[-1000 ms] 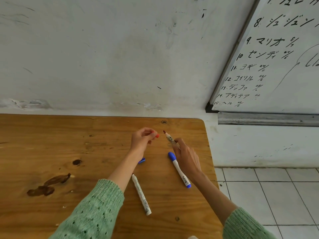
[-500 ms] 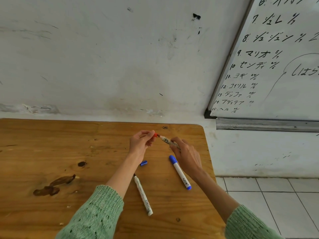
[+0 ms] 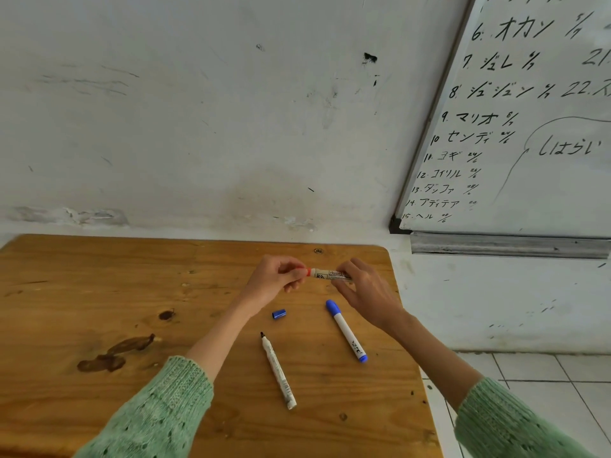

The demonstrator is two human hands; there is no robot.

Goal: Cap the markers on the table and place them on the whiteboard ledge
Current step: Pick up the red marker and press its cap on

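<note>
Above the wooden table (image 3: 99,285), my right hand (image 3: 363,290) holds a white marker (image 3: 327,274) level by its barrel. My left hand (image 3: 276,279) pinches the red cap (image 3: 306,272), which sits over the marker's tip. A capped blue marker (image 3: 345,330) lies on the table just below my right hand. Beside it to the left a loose blue cap (image 3: 279,314) rests on the wood. Nearer to me lies an uncapped marker (image 3: 277,370) with a dark tip. The metal whiteboard ledge (image 3: 509,246) runs along the wall at the right.
The whiteboard (image 3: 529,127) with black writing hangs above the ledge. The table's right edge stops short of it, with tiled floor (image 3: 545,375) in the gap. Dark stains (image 3: 112,353) mark the wood at the left. A scuffed white wall stands behind the table.
My hands have come together. The red cap, apart from the marker tip a second ago, now sits on it. The marker has swung from tilted to level.
</note>
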